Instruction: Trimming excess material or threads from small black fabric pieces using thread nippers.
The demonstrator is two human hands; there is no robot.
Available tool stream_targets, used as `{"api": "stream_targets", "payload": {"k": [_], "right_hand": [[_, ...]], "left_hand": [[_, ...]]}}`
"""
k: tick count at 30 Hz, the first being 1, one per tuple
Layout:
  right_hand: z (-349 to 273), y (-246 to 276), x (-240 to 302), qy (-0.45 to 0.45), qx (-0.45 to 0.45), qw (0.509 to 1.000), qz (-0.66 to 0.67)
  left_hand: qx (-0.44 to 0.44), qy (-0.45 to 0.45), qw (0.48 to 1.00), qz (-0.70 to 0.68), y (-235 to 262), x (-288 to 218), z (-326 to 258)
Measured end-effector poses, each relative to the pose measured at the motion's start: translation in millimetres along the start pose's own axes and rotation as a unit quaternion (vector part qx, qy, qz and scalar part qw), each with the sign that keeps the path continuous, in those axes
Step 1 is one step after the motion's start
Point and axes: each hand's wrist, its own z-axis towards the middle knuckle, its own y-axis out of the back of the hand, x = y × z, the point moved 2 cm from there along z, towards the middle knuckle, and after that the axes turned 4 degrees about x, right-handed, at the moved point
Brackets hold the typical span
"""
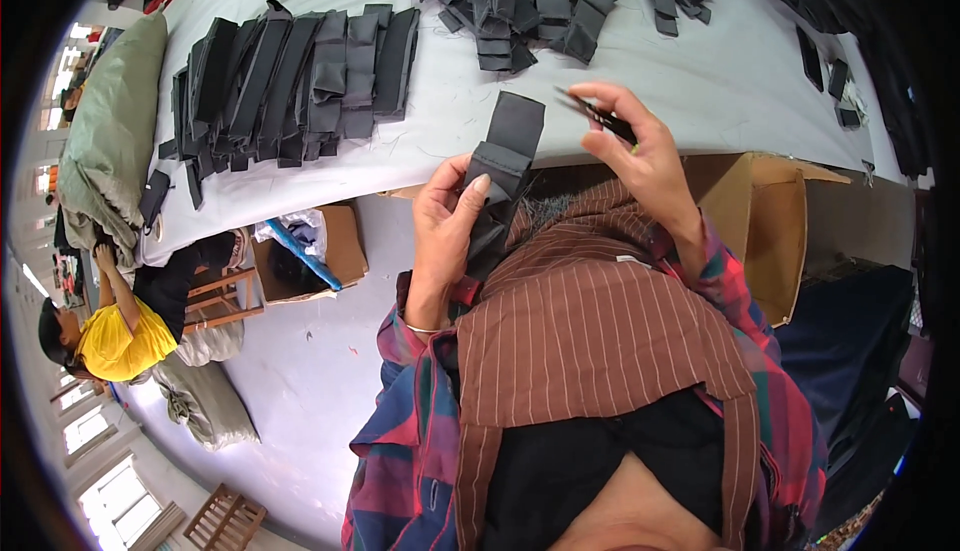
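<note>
My left hand pinches a dark grey folded fabric strip over the table's near edge, thumb on top. One end of the strip points up and away; its lower part hangs toward my apron. Just right of it, my right hand is closed around black thread snips, their blades pointing left toward the strip but apart from it. Beyond my left hand lies a row of similar dark strips on the white-covered table. A looser heap of dark strips lies at the far middle.
A cardboard box stands under the table at right, another box at left. Bulging grey-green sacks lean at the left table end, near a person in a yellow top. A dark phone-like slab lies far right.
</note>
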Motion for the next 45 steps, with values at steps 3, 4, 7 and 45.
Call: {"api": "stream_targets", "payload": {"k": [3, 4, 7, 45], "right_hand": [[-5, 3, 19, 0.112, 0.094, 0.970, -0.194], [-5, 2, 19, 0.110, 0.093, 0.970, -0.194], [-5, -5, 18, 0.183, 0.118, 0.926, -0.308], [-7, 1, 23, 0.025, -0.018, 0.998, -0.059]], "left_hand": [[0.005, 0.013, 1.000, -0.001, 1, 3, 3], [0.007, 0.015, 1.000, -0.001, 0, 3, 4], [0.009, 0.035, 0.999, 0.016, -3, 2, 6], [-0.153, -0.285, 0.848, 0.420, -11, -15, 7]]}}
